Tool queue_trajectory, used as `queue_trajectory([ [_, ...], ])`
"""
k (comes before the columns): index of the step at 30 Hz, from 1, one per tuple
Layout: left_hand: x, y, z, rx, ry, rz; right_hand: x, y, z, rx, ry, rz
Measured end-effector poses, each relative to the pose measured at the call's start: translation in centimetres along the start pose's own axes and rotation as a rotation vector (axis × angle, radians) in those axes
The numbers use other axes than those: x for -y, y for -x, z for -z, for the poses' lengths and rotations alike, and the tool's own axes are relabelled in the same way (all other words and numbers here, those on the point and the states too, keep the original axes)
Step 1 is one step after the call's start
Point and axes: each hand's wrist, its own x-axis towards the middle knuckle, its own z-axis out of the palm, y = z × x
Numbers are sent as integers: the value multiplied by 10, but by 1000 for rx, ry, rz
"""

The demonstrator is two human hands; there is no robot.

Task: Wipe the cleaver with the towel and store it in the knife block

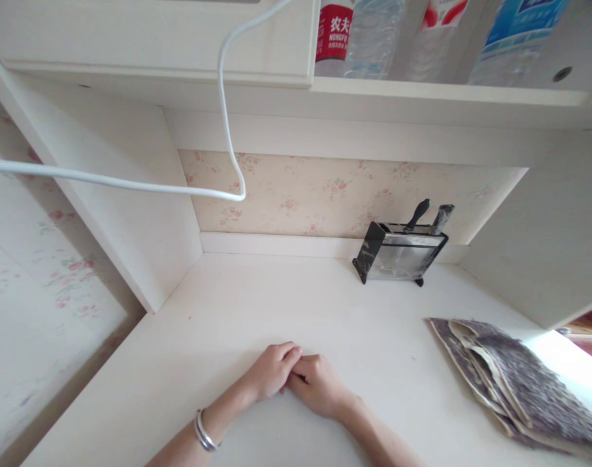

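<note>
One white cord [179, 190] hung up high. Left hand [271, 370] and right hand [319, 387] were curled together on the white table [276, 292], with a folded rug [529, 383] well apart, to their right.

left grip [275, 371], right grip [319, 386] — partly hidden; bottles [335, 32] — tops cut off

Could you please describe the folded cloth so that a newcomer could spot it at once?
On the white table, look right of the person's right hand, toward the picture's lower right. The cloth lies there, nearer the camera than the black-and-silver holder; its folded layers and shaggy purple-grey surface set it apart.
</note>
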Motion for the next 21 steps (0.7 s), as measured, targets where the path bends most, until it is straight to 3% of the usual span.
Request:
queue_trajectory([
  [21,0,1,1,9,-11,-14,1,-1,1,-9,-2,5],
])
